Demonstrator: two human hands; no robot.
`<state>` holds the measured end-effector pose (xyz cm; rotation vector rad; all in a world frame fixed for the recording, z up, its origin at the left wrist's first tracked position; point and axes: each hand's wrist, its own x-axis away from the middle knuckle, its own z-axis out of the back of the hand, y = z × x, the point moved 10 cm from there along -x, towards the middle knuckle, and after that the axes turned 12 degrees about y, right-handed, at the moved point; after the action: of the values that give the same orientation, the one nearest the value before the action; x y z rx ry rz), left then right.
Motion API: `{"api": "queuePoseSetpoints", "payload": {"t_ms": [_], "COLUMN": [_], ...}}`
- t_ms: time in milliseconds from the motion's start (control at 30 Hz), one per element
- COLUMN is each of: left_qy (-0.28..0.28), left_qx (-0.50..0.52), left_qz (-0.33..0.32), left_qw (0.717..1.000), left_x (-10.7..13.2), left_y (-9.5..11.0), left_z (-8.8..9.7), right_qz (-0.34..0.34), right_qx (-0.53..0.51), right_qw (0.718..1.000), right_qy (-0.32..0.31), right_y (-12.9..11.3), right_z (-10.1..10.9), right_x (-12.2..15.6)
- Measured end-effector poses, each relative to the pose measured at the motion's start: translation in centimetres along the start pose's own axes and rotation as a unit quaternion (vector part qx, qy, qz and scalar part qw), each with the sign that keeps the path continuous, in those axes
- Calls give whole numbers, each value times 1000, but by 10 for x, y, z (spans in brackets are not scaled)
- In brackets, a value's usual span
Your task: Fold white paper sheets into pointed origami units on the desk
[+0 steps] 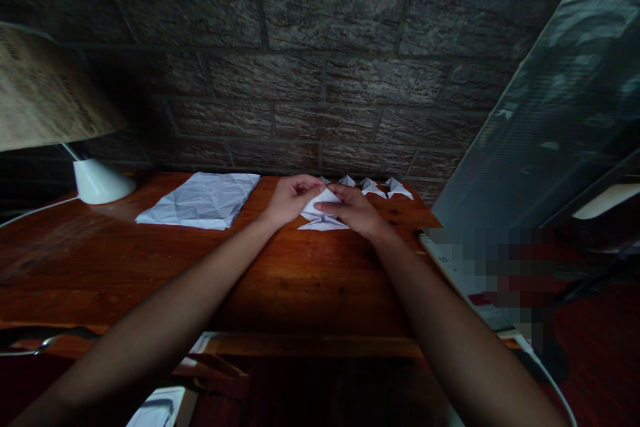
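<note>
Between my two hands stands a piece of folded white paper [323, 219], its pointed top upward and its wide base low over the wooden desk. The fingers of my left hand [293, 200] pinch it near the top left. From the other side my right hand [357, 210] grips it, with the thumb laid across its front face. Behind my right hand, several similar folded paper shapes [371, 187] stand in a row along the back of the desk. My fingers hide part of the paper's upper edge.
Creased white paper sheets [200, 200] lie left of my hands on the desk [280, 273]. A lamp with a white base [103, 181] stands at the far left. The brick wall [300, 80] rises behind. A device [445, 257] with a cable is at the right edge.
</note>
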<state>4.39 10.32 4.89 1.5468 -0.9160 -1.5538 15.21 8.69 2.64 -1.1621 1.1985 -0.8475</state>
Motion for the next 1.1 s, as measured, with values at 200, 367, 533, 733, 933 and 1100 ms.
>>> {"api": "queuePoseSetpoints", "payload": {"t_ms": [200, 367, 533, 733, 933, 1100], "left_qy": [-8, -79, -91, -54, -10, -33], "left_qx": [16, 29, 32, 41, 24, 48], "left_qz": [-12, 20, 23, 76, 92, 80], "left_qw": [1000, 996, 995, 995, 995, 995], "left_x": [1, 4, 6, 4, 1, 3], "left_y": [10, 5, 3, -8, -16, -11], "left_z": [-1, -12, -15, -9, 2, -5], "right_qz": [37, 7, -15, -1, 48, 69], "right_qx": [-14, -20, -10, 0, 41, 68], "right_qw": [999, 1000, 999, 1000, 989, 989], "right_qy": [-11, 18, 37, 25, 134, 115], "right_y": [-6, 4, 8, 0, -9, -14], "right_z": [-2, 6, 11, 8, 40, 37], "right_x": [-2, -5, -4, -3, -9, -8]}}
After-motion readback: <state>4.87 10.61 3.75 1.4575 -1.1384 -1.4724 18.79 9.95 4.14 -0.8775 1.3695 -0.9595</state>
